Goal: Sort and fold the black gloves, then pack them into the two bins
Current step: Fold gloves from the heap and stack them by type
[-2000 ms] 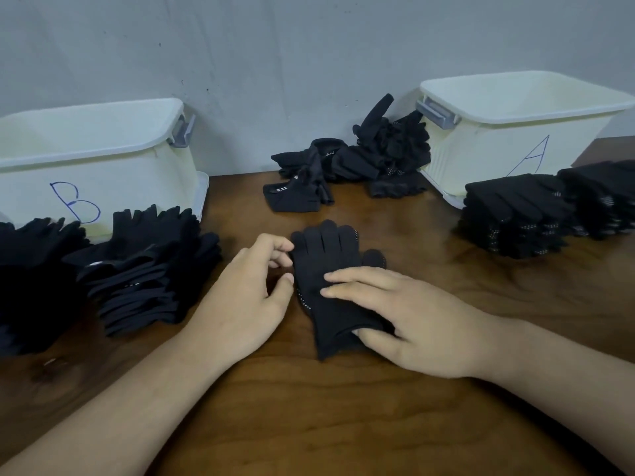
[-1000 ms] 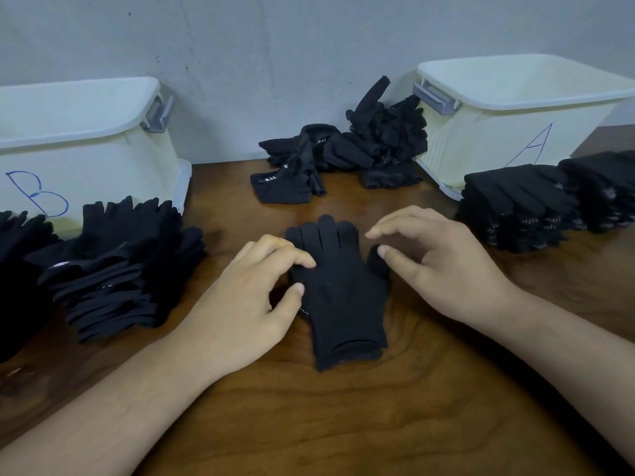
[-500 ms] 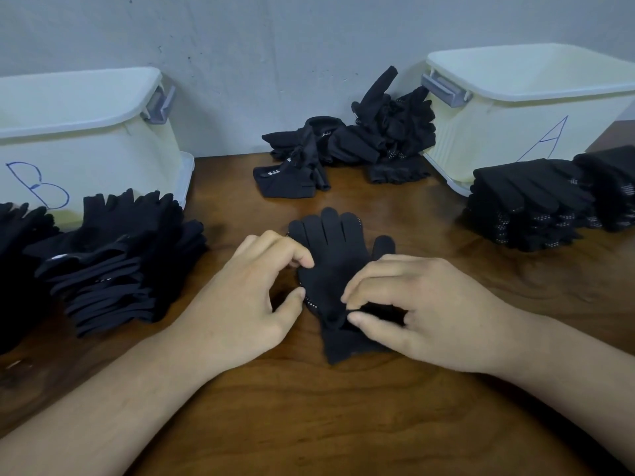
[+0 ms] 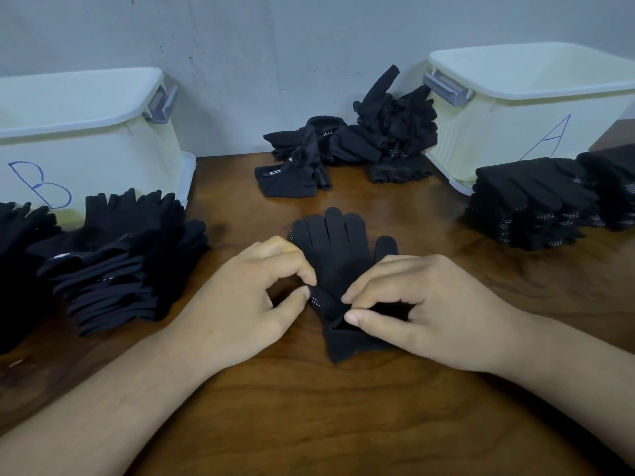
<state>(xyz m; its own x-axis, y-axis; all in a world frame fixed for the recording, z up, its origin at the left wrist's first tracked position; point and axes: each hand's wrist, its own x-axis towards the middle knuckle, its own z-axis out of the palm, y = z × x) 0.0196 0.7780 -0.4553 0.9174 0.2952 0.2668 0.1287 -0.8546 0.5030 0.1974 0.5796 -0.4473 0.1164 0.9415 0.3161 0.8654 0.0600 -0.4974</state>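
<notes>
A pair of black gloves [image 4: 335,249] with white grip dots lies flat mid-table, fingers pointing away from me. My left hand [image 4: 247,304] pinches its left edge between thumb and forefinger. My right hand [image 4: 422,310] pinches the cuff end from the right, lifting the top layer a little. Bin B [image 4: 89,139] stands at the back left, bin A [image 4: 536,108] at the back right. An unsorted heap of gloves [image 4: 357,142] lies against the wall between them.
A stack of folded gloves [image 4: 117,262] sits in front of bin B, with more at the far left [image 4: 17,249]. Two stacks [image 4: 529,204] sit in front of bin A. The wooden table [image 4: 326,424] runs toward me.
My right hand came off the glove, reached to its thumb side, then moved down to the cuff and pinched it. My left hand closed its pinch on the left edge.
</notes>
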